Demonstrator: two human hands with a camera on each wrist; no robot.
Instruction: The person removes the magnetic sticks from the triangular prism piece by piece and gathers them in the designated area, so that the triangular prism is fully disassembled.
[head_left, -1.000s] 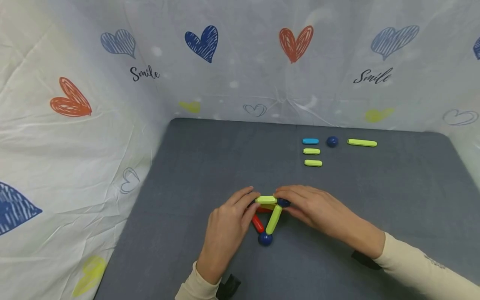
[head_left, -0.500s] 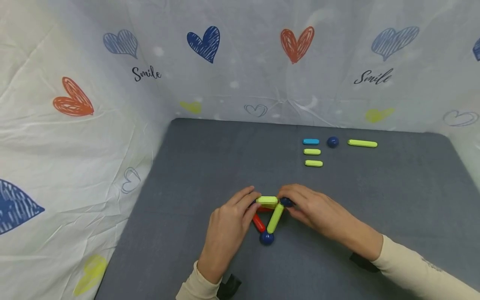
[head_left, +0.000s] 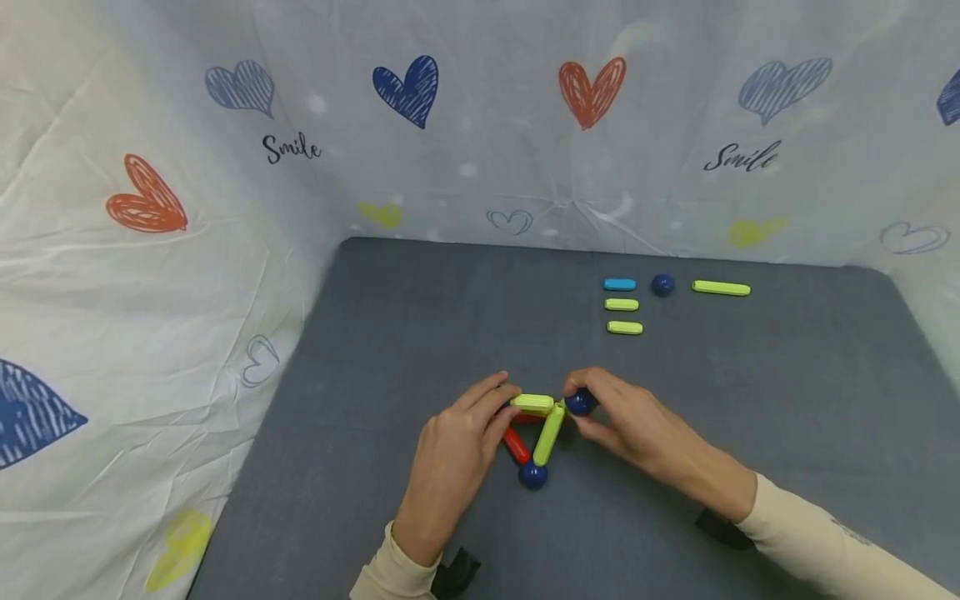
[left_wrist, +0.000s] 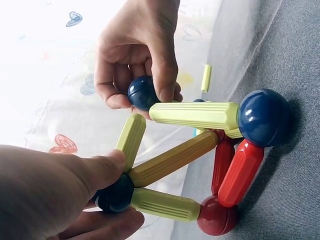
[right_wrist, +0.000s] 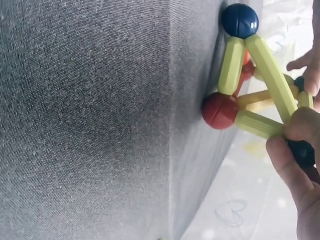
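A frame of magnetic rods and balls stands on the table between both hands. My left hand [head_left: 453, 458] pinches a dark blue ball [left_wrist: 115, 194] at its upper left corner. My right hand [head_left: 645, 433] holds another dark blue ball [head_left: 581, 402] between thumb and fingers, by the free ends of a long lime rod [head_left: 550, 435] and a short lime rod [head_left: 532, 402]. In the left wrist view this short rod's end is apart from that ball. Lower down are a blue ball [head_left: 533, 476], red rods [left_wrist: 241, 172], a red ball [right_wrist: 220, 111] and a yellow-orange rod [left_wrist: 175, 157].
Toward the back of the grey table [head_left: 420, 325] lie a light blue rod [head_left: 619, 284], two short lime rods [head_left: 622, 305], a loose blue ball [head_left: 663, 285] and a long lime rod [head_left: 721, 287]. A white printed cloth [head_left: 465, 108] hangs behind.
My right hand has shifted slightly right with its blue ball, opening a gap beside the short lime rod. My left hand has stayed in place at the frame.
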